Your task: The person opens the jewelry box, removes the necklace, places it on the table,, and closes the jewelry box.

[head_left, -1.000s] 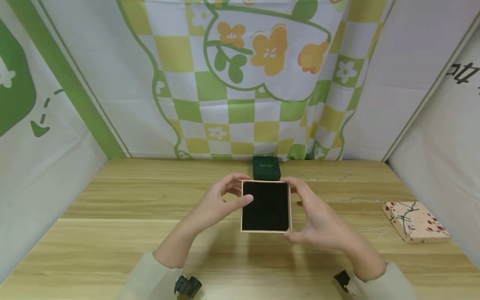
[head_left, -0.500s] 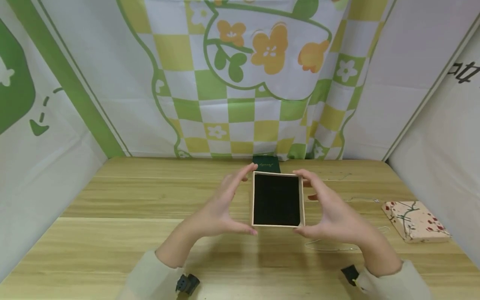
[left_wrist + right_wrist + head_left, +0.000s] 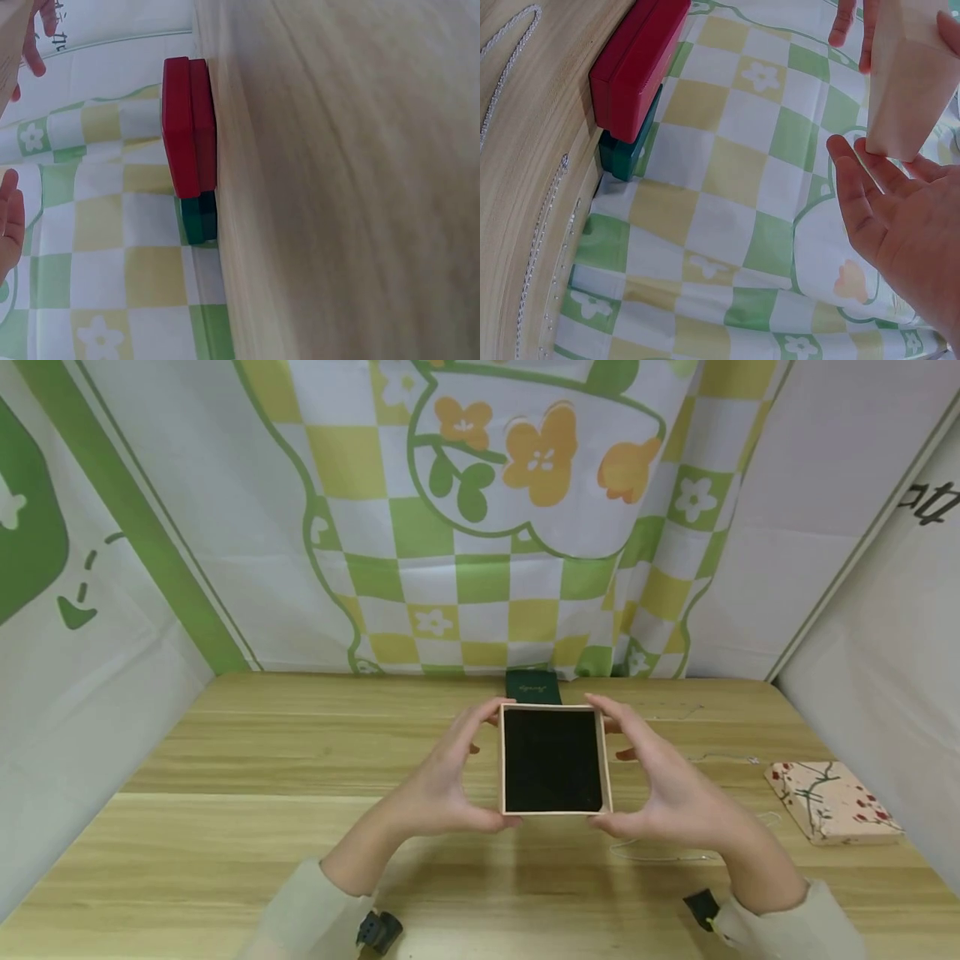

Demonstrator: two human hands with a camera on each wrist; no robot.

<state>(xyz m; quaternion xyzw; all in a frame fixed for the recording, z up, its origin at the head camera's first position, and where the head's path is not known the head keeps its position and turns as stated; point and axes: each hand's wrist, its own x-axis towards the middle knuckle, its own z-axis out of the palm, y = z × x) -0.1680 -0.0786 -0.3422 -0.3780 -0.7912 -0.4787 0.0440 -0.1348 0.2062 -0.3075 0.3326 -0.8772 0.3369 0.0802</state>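
A square, lidless jewelry box (image 3: 553,760) with pale walls and a black inside is held above the table, its opening toward the head camera. My left hand (image 3: 438,777) grips its left side, fingers at the far corner and thumb at the near one. On the opposite side my right hand (image 3: 667,785) holds it the same way. The right wrist view shows the pale outer wall of the jewelry box (image 3: 911,82) against the right fingers. Below it, a red box (image 3: 187,127) stands on the table; the held box hides it from the head camera.
A dark green box (image 3: 533,687) stands at the back by the checkered cloth. Silver necklaces (image 3: 663,859) lie on the right half of the wooden table (image 3: 247,827). A flower-patterned box part (image 3: 834,803), possibly a lid, lies at the far right.
The jewelry box has shifted slightly right and up. My left thumb, earlier over the black inside, has moved to the near left corner; half a second ago the left hand looked looser.
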